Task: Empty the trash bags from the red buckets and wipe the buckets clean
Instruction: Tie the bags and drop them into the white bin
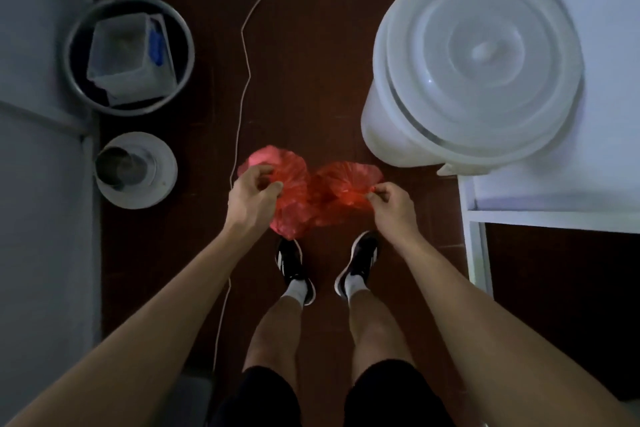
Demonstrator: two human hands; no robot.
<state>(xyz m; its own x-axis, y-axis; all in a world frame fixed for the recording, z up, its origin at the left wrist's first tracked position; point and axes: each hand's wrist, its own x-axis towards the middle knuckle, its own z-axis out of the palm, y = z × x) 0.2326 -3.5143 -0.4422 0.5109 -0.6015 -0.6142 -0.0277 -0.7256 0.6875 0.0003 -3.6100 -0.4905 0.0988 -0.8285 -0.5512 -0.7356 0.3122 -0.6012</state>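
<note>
One red plastic bag [304, 198] hangs between two hands above a dark reddish-brown floor [311, 45]; the bag is thin, translucent and crumpled, its upper edge bunched into two ruffled lobes, its lower part sagging to a point just in front of the shoes. The left hand [251, 199] pinches the left lobe, thumb and curled fingers closed on the film; the right hand [391, 203] pinches the right lobe between thumb and fingertips; both forearms are bare. No red bucket shows in this view.

Two black shoes [294, 267] with pale soles and white socks stand on the floor, toes toward the bag; two bare legs rise to black shorts [270, 395].

On the right sits one large white plastic tub [415, 121], round, smooth and slightly glossy, capped by a lid [485, 52] moulded in concentric rings with a small central knob; it stands against one white frame or shelf [554, 215] with straight, flat edges.

On the left lie two round vessels: one grey basin [128, 107] holding one pale, boxy, translucent container [121, 55] with something blue at its side, and, nearer, one small white round dish [159, 180] holding a dull metallic cup [116, 166].

One thin pale cord [244, 80] trails down the floor in a kinked line, passing just left of the bag.
</note>
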